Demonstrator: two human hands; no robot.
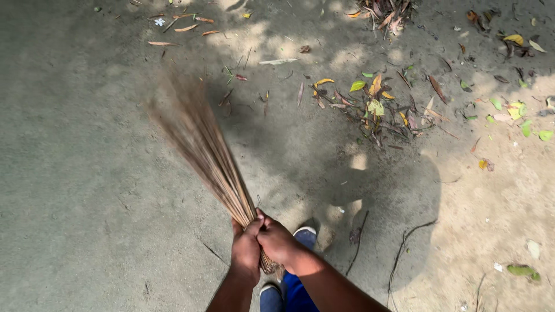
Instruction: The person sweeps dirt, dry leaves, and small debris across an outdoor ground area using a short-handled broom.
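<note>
While both hands clench its bound end, left hand (245, 249) beside right hand (277, 241), the stick broom (202, 144) angles up-left over bare ground (87, 202), its bristles blurred, well apart from the leaf pile (378, 107).

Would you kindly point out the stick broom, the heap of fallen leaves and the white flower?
stick broom (217, 164), head view, middle of the bristle bundle.
heap of fallen leaves (378, 110), head view, centre of the heap.
white flower (159, 22), head view, its petals.
</note>
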